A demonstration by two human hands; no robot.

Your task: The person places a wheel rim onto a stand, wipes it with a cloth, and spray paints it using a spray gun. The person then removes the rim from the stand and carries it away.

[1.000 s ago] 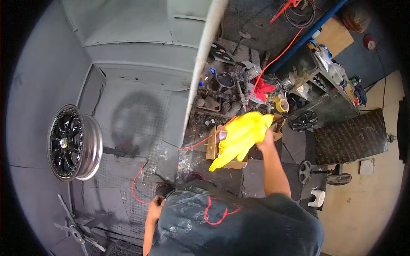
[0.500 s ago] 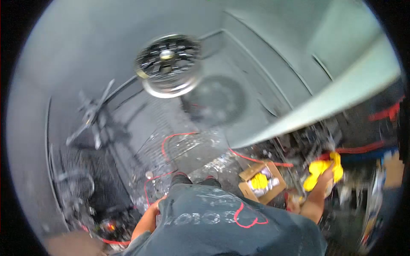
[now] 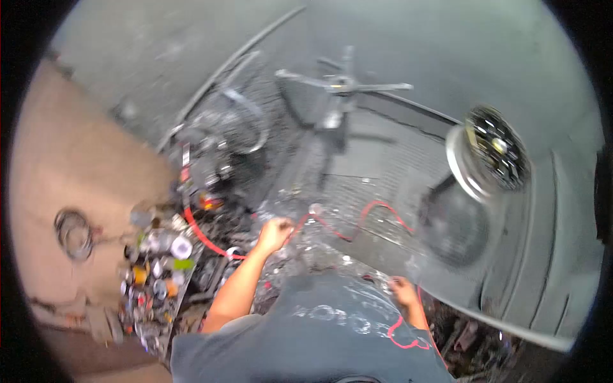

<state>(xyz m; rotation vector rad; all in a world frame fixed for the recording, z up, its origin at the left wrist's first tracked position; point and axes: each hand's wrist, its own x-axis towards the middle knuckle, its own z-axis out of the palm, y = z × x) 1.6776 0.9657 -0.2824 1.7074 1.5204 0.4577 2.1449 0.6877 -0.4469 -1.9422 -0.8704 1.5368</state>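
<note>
My left hand (image 3: 274, 234) is held out ahead of my shirt, its fingers curled and slightly blurred. A red hose (image 3: 214, 246) runs past it along the floor; whether the fingers touch the hose, or hold anything small, I cannot make out. My right hand (image 3: 403, 292) is close to the right side of my shirt, fingers bent and smeared by motion. Something small and pale shows at its fingertips, too blurred to name. Farther right, a black-spoked wheel rim (image 3: 497, 147) with a polished lip is raised off the floor.
A grey metal stand with several arms (image 3: 341, 84) stands ahead near the wall. Several jars and cans (image 3: 159, 268) crowd a surface at left. A coiled cable (image 3: 75, 234) lies on the tan floor. Grey booth walls (image 3: 543, 64) enclose the far and right sides.
My view has swung left, so the rim and stand appear farther right. My right hand has come in beside my body, and the yellow thing it held is out of view. My left hand has reached forward.
</note>
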